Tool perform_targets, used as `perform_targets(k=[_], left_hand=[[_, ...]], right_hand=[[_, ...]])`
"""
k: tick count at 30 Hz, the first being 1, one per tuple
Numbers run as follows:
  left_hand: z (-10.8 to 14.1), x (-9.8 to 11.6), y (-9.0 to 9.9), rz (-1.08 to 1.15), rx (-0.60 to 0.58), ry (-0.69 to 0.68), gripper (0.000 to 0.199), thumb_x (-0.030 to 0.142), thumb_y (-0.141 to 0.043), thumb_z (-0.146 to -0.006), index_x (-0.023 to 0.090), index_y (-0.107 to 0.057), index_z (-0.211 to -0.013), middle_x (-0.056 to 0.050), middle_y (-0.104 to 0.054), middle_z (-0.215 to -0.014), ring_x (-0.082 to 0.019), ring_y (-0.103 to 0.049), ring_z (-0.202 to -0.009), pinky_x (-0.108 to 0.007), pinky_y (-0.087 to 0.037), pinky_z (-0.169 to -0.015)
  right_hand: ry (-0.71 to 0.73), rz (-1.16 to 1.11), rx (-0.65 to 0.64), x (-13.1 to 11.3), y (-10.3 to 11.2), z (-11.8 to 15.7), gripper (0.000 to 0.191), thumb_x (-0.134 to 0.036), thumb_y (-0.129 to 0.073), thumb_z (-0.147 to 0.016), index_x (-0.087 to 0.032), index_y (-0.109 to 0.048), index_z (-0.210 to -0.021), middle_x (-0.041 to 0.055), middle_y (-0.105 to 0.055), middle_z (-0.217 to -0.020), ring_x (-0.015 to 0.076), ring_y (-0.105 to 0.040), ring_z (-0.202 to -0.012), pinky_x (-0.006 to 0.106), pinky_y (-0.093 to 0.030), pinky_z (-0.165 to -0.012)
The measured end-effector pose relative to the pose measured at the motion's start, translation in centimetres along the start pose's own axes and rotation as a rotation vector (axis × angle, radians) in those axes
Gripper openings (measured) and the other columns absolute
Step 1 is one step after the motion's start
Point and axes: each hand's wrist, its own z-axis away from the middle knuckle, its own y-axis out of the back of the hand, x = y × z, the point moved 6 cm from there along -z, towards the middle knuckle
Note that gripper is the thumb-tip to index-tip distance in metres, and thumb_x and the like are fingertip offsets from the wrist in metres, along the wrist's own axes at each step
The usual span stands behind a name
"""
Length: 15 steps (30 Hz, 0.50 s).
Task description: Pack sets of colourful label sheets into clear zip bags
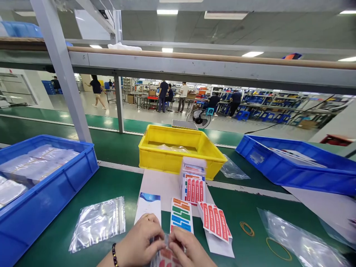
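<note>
My left hand (141,239), with a dark bead bracelet at the wrist, pinches the edge of a clear plastic bag (164,259) at the bottom of the view. Opposite it, my right hand (187,247) has its fingers closed on the same bag. Red print shows through the plastic; the bag's lower part is cut off. Just beyond my hands lie a white card with a blue top (149,207) and a sheet of orange, green and blue stickers (181,215). Red-and-white label sheets (215,222) are to the right, and a stack of similar sheets (194,188) leans against the yellow bin.
Clear bags (98,222) lie left, more plastic bags (303,237) right, near rubber bands (247,228). A yellow bin (178,163) stands ahead, between a left blue bin (63,189) of packets and a right blue bin (294,174). A metal post (62,70) rises at left.
</note>
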Motion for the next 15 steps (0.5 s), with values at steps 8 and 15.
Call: perform_targets(k=[8, 15], left_hand=[[0.6, -1.6, -0.5, 0.070, -0.249, 0.271, 0.010, 0.018, -0.050, -0.068, 0.018, -0.055, -0.059, 0.004, -0.047, -0.056, -0.010, -0.041, -0.055, -0.020, -0.029, -0.052], [1.4, 1.0, -3.5, 0.418, -0.577, 0.089, 0.029, 0.038, -0.043, -0.071, 0.020, -0.035, -0.049, 0.005, -0.032, -0.049, -0.010, -0.027, -0.048, -0.024, -0.022, -0.048]], right_hand=[[0.040, -0.099, -0.031, -0.4, 1.5, -1.0, 0.024, -0.028, -0.042, -0.084, -0.017, -0.047, -0.063, 0.0004, -0.051, -0.069, 0.0118, -0.048, -0.067, 0.023, -0.037, -0.062], [0.200, 0.483, -0.016, -1.4, -4.0, -5.8, 0.047, -0.015, -0.058, -0.065, -0.020, -0.051, -0.112, 0.0107, -0.054, -0.108, 0.0260, -0.047, -0.098, 0.043, -0.036, -0.086]])
